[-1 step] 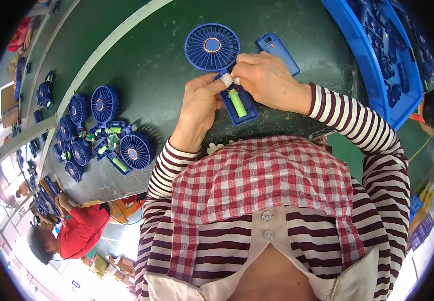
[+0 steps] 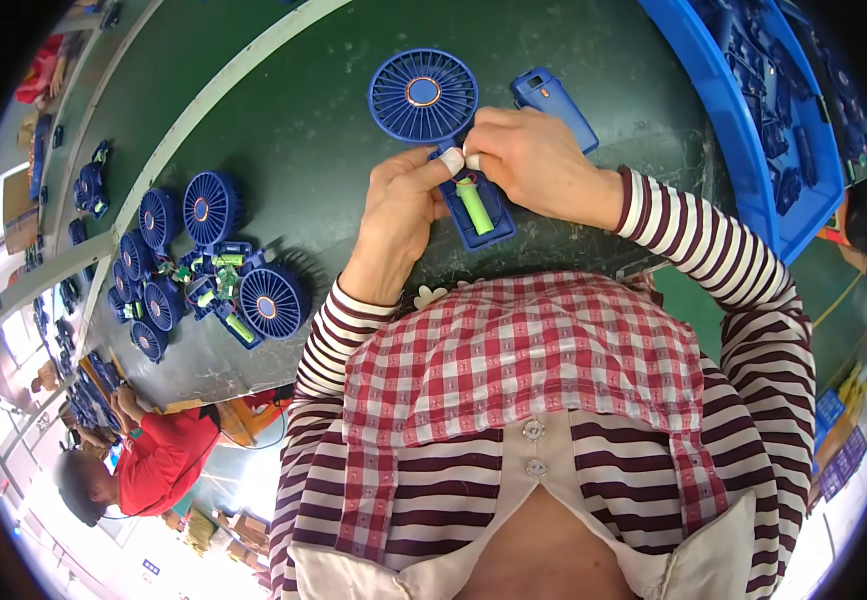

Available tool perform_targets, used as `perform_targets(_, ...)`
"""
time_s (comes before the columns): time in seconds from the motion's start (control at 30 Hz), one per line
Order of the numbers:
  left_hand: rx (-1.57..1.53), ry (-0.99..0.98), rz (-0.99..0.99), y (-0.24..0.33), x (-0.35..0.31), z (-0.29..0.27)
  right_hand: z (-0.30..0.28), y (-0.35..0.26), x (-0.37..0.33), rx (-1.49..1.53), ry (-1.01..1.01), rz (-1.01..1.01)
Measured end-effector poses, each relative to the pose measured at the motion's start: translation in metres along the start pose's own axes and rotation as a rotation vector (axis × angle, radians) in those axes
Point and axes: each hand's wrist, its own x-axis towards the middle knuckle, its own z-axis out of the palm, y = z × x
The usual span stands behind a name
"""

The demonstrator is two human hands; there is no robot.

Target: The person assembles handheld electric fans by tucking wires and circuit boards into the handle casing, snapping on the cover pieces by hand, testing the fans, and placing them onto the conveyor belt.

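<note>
Blue fan handle (image 2: 490, 238) between hands (image 2: 396, 205), grille (image 2: 423, 92) beyond

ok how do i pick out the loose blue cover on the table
On the dark green table, look between the big blue bin at right and the round fan head at top centre. The cover lies there at a slant, rectangular, with a small dark window near its far end. Unlike the fan head, it has no ribbed grille.
</note>
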Motion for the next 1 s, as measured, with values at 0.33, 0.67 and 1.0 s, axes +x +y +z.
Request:
perform_targets(0.33, -0.148, 0.021, 0.039, -0.001, -0.005, 0.004, 0.006, -0.021, -0.008, 0.54, 0.087, 0.646)
perform_targets(0.67, -0.134, 0.025, 0.078, -0.003, -0.005, 0.005, 0.002, -0.01, 0.005, 0.33, -0.023, 0.647)
perform_targets(1.0, -0.094, 0.058, -0.013, -0.001, -0.003, 0.008, -0.035, -0.004, -0.04, -0.314, 0.331, 0.412)
